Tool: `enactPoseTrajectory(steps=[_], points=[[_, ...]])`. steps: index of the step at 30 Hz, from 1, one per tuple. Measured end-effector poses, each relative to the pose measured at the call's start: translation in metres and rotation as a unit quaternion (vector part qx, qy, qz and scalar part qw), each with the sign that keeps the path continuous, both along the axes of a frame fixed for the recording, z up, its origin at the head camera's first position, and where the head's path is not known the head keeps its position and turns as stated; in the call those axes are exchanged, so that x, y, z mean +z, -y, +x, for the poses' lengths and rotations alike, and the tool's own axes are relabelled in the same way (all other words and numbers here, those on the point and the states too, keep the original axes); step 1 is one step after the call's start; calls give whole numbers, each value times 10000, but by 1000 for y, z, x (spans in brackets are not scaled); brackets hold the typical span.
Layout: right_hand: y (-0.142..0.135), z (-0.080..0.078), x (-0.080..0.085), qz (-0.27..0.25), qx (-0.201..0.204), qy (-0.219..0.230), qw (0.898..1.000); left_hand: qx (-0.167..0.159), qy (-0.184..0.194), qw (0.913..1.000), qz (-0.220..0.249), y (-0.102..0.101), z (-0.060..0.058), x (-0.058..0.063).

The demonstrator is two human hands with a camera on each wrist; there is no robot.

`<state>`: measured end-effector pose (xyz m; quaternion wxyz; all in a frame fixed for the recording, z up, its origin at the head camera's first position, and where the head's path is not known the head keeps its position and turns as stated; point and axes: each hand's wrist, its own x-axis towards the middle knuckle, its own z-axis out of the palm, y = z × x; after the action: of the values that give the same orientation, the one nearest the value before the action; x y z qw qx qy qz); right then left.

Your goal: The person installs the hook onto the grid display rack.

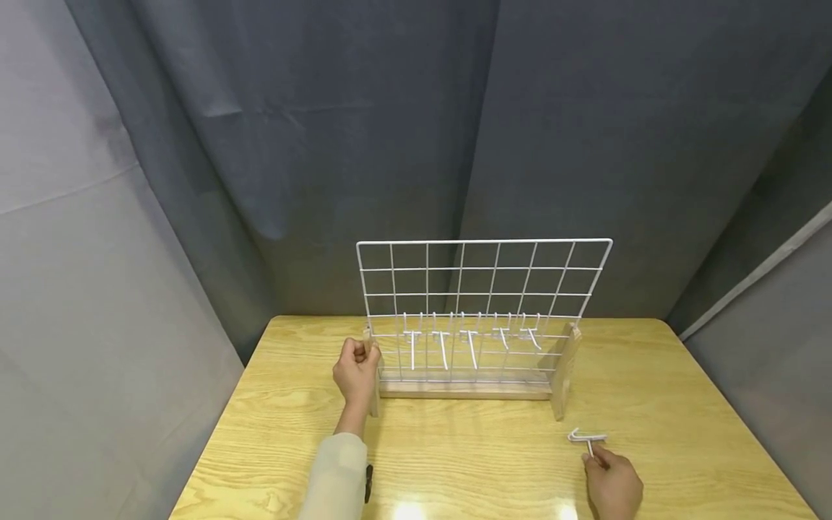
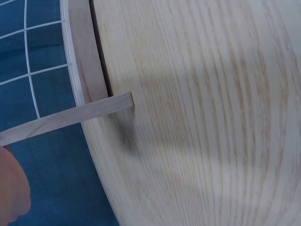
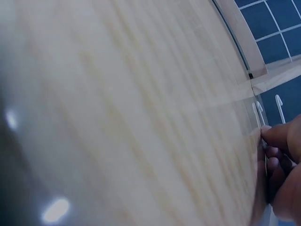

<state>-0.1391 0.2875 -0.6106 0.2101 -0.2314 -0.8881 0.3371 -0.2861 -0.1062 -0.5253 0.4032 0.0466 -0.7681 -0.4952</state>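
A white wire grid panel (image 1: 484,240) stands in a wooden stand on the table. Several white hooks (image 1: 472,351) hang in a row across its middle, prongs pointing forward. My left hand (image 1: 356,370) grips the upper part of the stand's left wooden leg (image 1: 375,401); in the left wrist view only part of that hand (image 2: 13,190) shows beside the leg (image 2: 70,117). My right hand (image 1: 613,485) pinches a loose white hook (image 1: 588,438) by its prong, in front of the stand's right side. Fingers partly cover the prong.
The wood-grain table (image 1: 286,462) reaches out on both sides of the stand. Its right wooden leg (image 1: 564,379) is to the left of and behind the held hook. Dark grey curtains (image 1: 364,144) hang behind the table, with paler cloth (image 1: 84,303) at the left.
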Motion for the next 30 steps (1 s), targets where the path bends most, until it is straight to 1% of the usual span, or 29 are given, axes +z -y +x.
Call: enactPoseTrajectory(steps=[2, 5, 10, 13, 17, 21, 25, 27, 30], points=[[0, -1, 1, 39, 73, 113, 9999, -44, 33, 10000, 35, 0, 0, 0], [1, -2, 4, 55, 161, 261, 9995, -3, 86, 9999, 71, 1, 1, 0], [2, -1, 9, -76, 117, 346, 9993, 33, 101, 9999, 12, 2, 2, -1], [3, 3, 17, -394, 102, 352, 9986, -22, 67, 10000, -46, 2, 1, -2], [6, 7, 32, -927, 100, 426, 9947, -29, 37, 10000, -68, 2, 0, -1], [10, 8, 42, -1026, 29, 337, 9941, -24, 42, 9999, -88, 2, -2, -2], [10, 7, 45, -1119, -17, 365, 9930, -52, 63, 9999, -86, 2, -2, -2], [10, 7, 47, -1247, 6, 420, 9913, -82, 76, 9999, -83, 2, -2, -2], [13, 8, 53, -1637, 85, 485, 9853, -113, 85, 9999, -68, 2, -1, -2]])
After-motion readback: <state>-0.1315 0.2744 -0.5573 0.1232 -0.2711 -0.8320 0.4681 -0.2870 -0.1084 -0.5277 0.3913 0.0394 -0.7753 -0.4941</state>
